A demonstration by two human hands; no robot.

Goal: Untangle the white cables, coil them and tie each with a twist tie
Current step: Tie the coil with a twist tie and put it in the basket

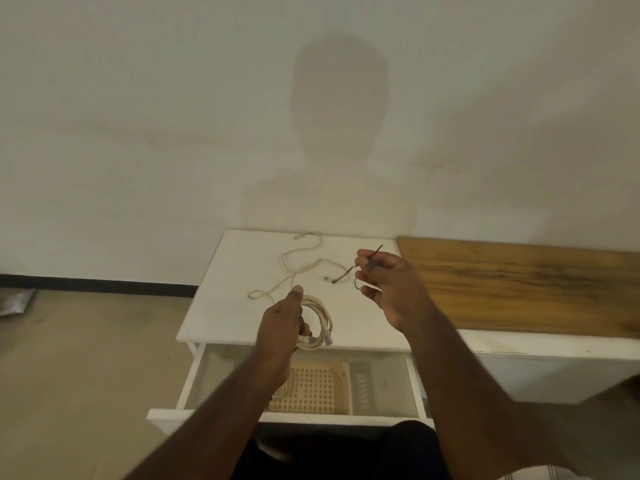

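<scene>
Coiled cable: round loops of smooth off-white cord, plug ends hanging at 5 o'clock, held above the near edge of the white tabletop.
Left hand: my fingers curl round the coil's left side.
Right hand: my thumb and forefinger pinch a thin, dark, wiry twist tie; my other fingers are loosely spread.
Loose cable: limp squiggle lying at 12 o'clock from the coil.
Drawer: open, with a beige lattice basket inside.
</scene>
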